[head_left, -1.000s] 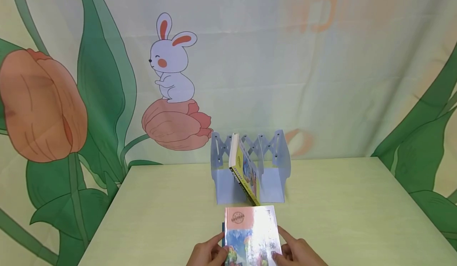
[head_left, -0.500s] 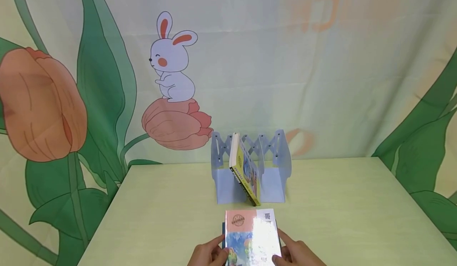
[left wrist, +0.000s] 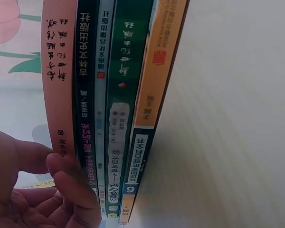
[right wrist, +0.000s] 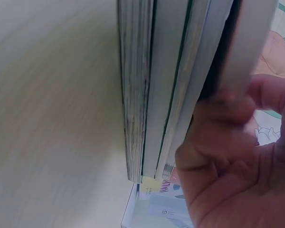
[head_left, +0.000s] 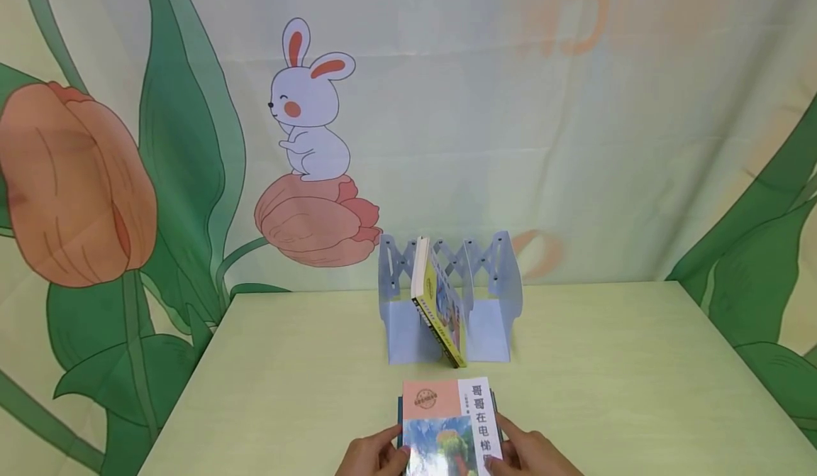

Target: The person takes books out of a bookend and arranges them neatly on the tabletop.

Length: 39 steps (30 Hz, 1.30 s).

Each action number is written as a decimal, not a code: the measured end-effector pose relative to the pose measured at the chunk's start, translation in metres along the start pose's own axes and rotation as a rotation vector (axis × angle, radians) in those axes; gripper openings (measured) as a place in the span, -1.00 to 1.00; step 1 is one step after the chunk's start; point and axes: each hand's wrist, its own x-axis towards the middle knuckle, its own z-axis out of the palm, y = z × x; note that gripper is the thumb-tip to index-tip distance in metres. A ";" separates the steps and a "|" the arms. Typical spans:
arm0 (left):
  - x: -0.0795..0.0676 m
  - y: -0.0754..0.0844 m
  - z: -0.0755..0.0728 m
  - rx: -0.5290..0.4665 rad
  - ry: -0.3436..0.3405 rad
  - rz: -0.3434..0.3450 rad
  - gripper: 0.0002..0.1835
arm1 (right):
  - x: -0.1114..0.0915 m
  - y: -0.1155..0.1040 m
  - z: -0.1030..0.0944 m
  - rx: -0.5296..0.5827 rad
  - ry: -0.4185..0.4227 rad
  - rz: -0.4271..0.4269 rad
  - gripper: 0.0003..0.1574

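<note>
left grip (head_left: 373,453) curled and pinching, right grip (head_left: 535,453) opposite, likewise curled, pinching

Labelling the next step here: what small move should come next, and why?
I'd probably lift the top book off the books beneath it. The left hand and right hand grip its opposite sides, and the left wrist view shows four more spines under it. The rack stands just beyond, a plausible place for it.
</note>
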 end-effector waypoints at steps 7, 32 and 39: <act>0.002 -0.002 0.001 0.030 -0.019 -0.005 -0.42 | 0.001 0.000 -0.001 -0.078 0.008 0.026 -0.08; 0.000 0.004 -0.003 0.045 0.018 -0.057 -0.40 | -0.006 -0.008 -0.009 -0.207 0.123 -0.027 -0.12; -0.003 0.015 -0.008 0.122 0.067 -0.072 -0.45 | -0.008 -0.014 -0.009 -0.313 0.192 0.011 -0.05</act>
